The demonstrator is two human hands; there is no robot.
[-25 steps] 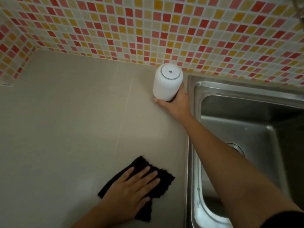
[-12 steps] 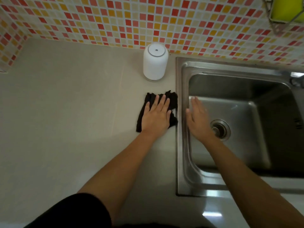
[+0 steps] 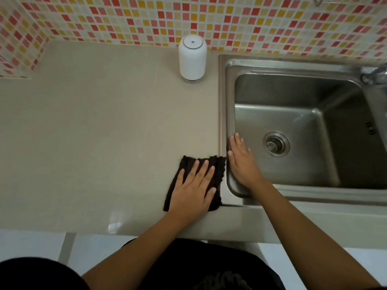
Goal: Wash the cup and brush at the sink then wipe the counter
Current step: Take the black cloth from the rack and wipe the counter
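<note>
white canister [image 3: 192, 59] by tiles [image 3: 146, 17], steel sink [image 3: 222, 101]

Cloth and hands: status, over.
Left hand flat on cloth, counter beside sink. Right hand open at sink's left edge. White container upright by back wall, apart from cloth.

The sink [image 3: 230, 65] is brushed stainless metal with a dull sheen. The bench [image 3: 104, 132] looks smooth and faintly glossy, the black cloth [image 3: 217, 166] rough and matt, the white container [image 3: 192, 59] smooth matt plastic.
</note>
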